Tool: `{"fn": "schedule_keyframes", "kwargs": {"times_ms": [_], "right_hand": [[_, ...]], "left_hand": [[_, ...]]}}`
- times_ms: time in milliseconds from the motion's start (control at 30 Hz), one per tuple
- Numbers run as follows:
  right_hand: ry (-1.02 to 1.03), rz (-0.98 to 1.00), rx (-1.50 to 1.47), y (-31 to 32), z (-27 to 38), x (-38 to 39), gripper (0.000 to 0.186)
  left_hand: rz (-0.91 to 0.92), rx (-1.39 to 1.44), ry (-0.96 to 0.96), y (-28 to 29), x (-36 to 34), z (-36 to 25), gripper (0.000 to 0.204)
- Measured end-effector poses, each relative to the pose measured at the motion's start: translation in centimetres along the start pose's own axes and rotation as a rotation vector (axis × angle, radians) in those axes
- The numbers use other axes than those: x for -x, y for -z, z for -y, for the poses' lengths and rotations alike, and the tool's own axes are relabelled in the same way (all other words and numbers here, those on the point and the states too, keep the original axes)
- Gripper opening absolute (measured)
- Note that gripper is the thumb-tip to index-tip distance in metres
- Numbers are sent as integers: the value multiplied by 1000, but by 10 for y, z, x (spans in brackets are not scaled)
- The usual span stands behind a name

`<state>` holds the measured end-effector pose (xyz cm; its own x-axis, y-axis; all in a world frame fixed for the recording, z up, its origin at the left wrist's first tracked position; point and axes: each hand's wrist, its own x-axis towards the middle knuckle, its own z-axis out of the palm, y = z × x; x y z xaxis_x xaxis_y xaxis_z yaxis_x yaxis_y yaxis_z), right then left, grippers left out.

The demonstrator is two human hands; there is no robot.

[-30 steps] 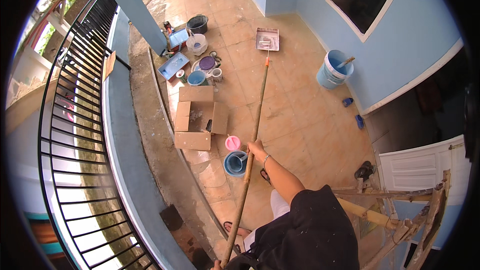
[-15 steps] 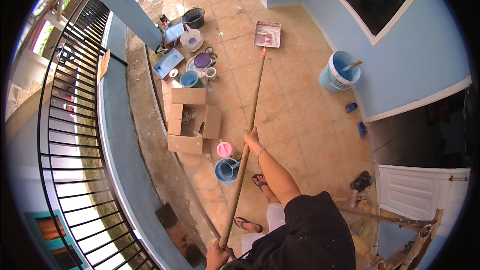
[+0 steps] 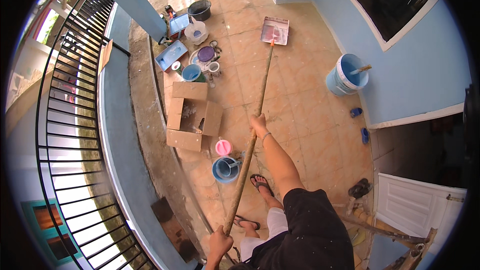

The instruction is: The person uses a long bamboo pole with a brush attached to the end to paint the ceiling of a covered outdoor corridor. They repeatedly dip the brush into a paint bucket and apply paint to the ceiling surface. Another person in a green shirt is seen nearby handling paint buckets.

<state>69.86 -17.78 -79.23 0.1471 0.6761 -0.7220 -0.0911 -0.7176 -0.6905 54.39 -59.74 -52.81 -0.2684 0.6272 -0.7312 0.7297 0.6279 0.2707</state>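
Note:
A long wooden pole (image 3: 245, 170) slants up and away from me, with both of my hands closed around it. My left hand (image 3: 220, 241) grips its near end, low in the view. Farther along, my right hand (image 3: 258, 124) wraps round the shaft. At the far end, an orange fitting (image 3: 272, 42) joins the pole to a tool over the paint tray (image 3: 282, 41), which is shallow and holds pinkish-white paint. The tool's head is too small to make out clearly; it looks like a paint roller.
Left of the pole are a blue bucket (image 3: 218, 176), a pink lid (image 3: 223, 147), an open cardboard box (image 3: 183, 140) and several paint containers. A large paint bucket (image 3: 338, 82) stands by the right wall. Wooden poles (image 3: 395, 235) lean at lower right; black railing (image 3: 44, 147) runs left.
The pole has slid forward, so its orange fitting now overlaps the tray's near edge. Both hands moved forward with it, still gripping. The whole view has shifted slightly.

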Motion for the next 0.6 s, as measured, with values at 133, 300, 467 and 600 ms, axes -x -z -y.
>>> {"fn": "schedule_keyframes", "kwargs": {"times_ms": [133,300,467,600], "right_hand": [[29,31,-46,6,6,2,38],[16,-9,-17,8,-9,21,33],[25,-16,109,7,-70,89,28],[-68,47,45,21,-112,171,36]], "left_hand": [[-7,2,28,-5,-2,-7,31],[34,3,23,-17,18,17,32],[10,56,57,-27,91,73,28],[-8,104,140,-40,148,99,31]]}}
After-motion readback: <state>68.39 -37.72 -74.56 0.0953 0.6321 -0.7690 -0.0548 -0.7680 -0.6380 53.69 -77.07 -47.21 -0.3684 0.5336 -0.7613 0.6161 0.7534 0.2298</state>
